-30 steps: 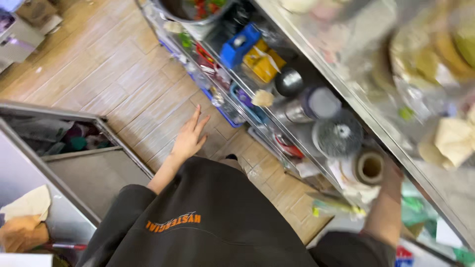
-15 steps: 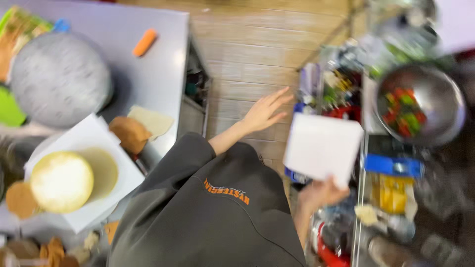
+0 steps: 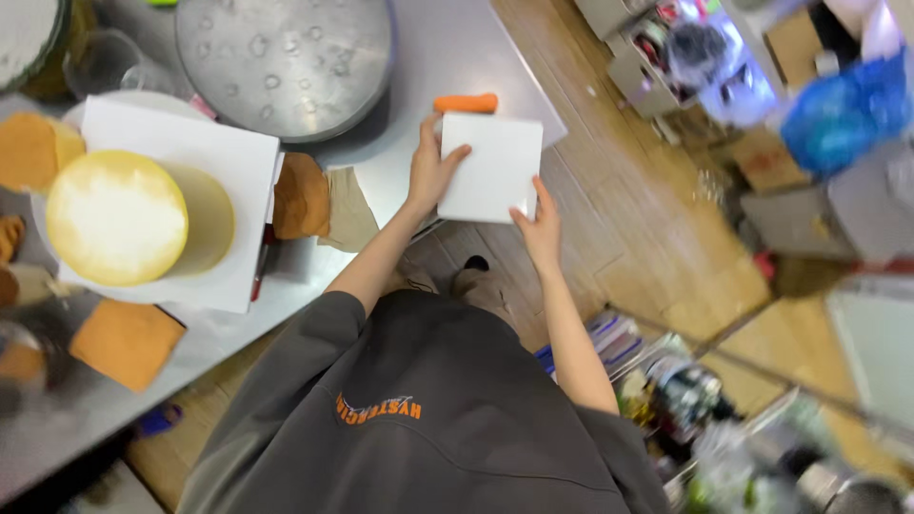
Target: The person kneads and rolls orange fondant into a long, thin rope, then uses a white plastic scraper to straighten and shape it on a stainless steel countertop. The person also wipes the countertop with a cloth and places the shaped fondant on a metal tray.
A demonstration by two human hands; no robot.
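A white square board (image 3: 493, 164) rests over the near edge of the steel table (image 3: 447, 52). My left hand (image 3: 430, 169) grips its left edge with the thumb on top. My right hand (image 3: 541, 226) holds its lower right corner. An orange carrot-shaped piece (image 3: 466, 103) lies on the table just beyond the board. To the left a round pale yellow cake (image 3: 116, 217) stands on a larger white board (image 3: 214, 157).
A big round metal lid (image 3: 286, 59) lies on the table behind the cake. Brown cake scraps (image 3: 301, 195) and an orange slab (image 3: 126, 344) lie around the cake board. Cluttered wire shelves (image 3: 685, 400) stand at the lower right, boxes and a blue bag (image 3: 843, 105) at the upper right.
I have turned from the shelves to the table. The white board, held only by my right hand before, is now at the table edge with both hands on it.
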